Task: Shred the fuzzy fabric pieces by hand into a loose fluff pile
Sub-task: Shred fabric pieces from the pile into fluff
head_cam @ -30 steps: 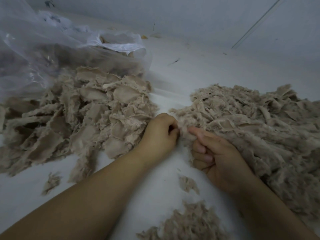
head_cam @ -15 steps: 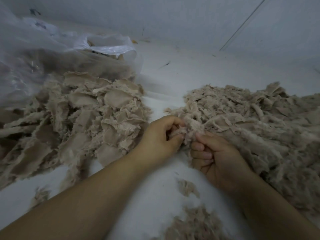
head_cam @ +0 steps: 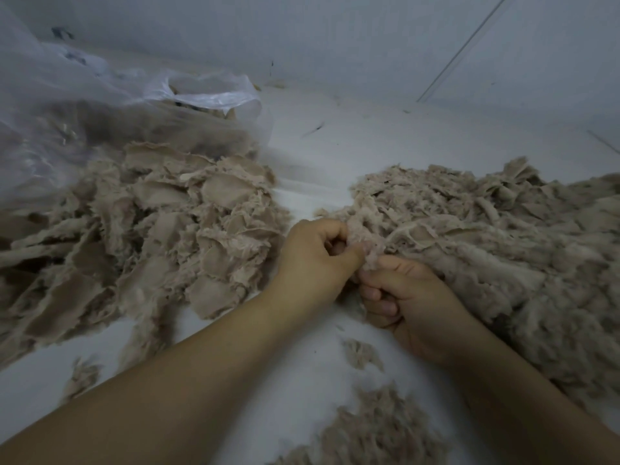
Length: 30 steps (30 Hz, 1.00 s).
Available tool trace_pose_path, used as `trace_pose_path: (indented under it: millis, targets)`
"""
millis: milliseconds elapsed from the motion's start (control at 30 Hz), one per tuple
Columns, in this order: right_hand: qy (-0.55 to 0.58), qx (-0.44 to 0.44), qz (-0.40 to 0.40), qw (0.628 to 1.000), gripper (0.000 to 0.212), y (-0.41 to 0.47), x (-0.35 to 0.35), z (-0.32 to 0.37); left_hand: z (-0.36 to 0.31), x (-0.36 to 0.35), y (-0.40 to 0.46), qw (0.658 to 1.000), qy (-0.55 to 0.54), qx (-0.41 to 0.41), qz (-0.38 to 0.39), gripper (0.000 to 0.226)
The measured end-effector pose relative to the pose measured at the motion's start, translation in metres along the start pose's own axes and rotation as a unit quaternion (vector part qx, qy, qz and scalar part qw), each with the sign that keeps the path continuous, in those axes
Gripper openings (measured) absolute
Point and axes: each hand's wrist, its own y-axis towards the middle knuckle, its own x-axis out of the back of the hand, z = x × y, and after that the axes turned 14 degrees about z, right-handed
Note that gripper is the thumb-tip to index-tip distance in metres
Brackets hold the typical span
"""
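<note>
2 hands pinch 1 fuzzy fabric piece at the near edge of the right-hand pile.

The left hand (head_cam: 312, 260) has its fingers curled and its thumb pressed onto the fuzzy fabric piece (head_cam: 364, 241); the right hand (head_cam: 407, 297) is curled too, thumb and forefinger nipping the same piece from just below, the 2 hands touching. That piece lies against the loose fluff pile (head_cam: 486, 236), which spreads off to the right. To the left, well apart, sits a heap of flatter, unshredded fabric pieces (head_cam: 161, 229), spilling from a clear plastic bag (head_cam: 100, 105). Small tufts (head_cam: 360, 354) lie on the white surface (head_cam: 302, 380) near the forearms, and another clump of fluff (head_cam: 369, 431) sits at the bottom edge.
</note>
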Motion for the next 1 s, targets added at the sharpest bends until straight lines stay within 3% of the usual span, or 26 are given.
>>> trace_pose_path:
  millis: [200,267,333,400,467,533,600,700,733,800,900,1000]
  targets:
    - [0.079,-0.007,-0.003,0.997,0.008,0.000,0.002,0.002,-0.009,0.005,-0.010,0.986,0.123,-0.082,-0.071,0.021]
    - [0.087,-0.002,-0.008,0.996,0.005,0.001,0.003,0.001,-0.010,0.004,-0.013,0.980,0.155,-0.104,-0.069,0.017]
    - [0.087,-0.001,-0.011,0.996,0.003,0.001,0.002,0.001,-0.006,0.003,-0.014,0.985,0.152,-0.074,-0.044,0.011]
    - [0.092,0.000,-0.010,0.996,0.012,0.000,0.002,0.002,-0.003,0.003,-0.014,0.993,0.108,-0.050,-0.023,0.015]
    - [0.078,-0.003,-0.007,0.997,0.009,0.000,0.001,0.003,-0.002,0.005,-0.014,0.992,0.086,-0.090,-0.010,0.010]
    - [0.062,0.001,-0.010,0.998,0.015,0.000,-0.001,0.003,0.000,0.007,-0.013,0.988,0.097,-0.122,-0.008,0.025]
    - [0.058,0.021,-0.028,0.998,0.019,0.001,-0.002,0.002,-0.001,0.006,-0.014,0.990,0.052,-0.128,-0.001,0.024]
    - [0.090,0.043,-0.042,0.994,0.003,0.001,-0.002,0.001,-0.003,0.006,-0.017,0.992,-0.021,-0.126,-0.001,0.027]
    - [0.107,0.048,-0.051,0.992,0.009,0.002,0.001,0.000,-0.003,0.005,-0.018,0.991,-0.034,-0.129,0.000,0.029]
    - [0.128,0.048,-0.058,0.989,0.020,0.001,0.003,-0.001,-0.002,0.006,-0.019,0.991,-0.089,-0.102,0.007,0.032]
    - [0.110,0.041,-0.067,0.991,0.017,0.003,0.002,-0.001,-0.008,0.007,-0.021,0.987,-0.148,-0.060,0.015,0.028]
    - [0.134,0.028,-0.043,0.990,0.028,0.002,0.002,0.002,-0.013,0.008,-0.023,0.978,-0.207,-0.031,0.022,0.016]
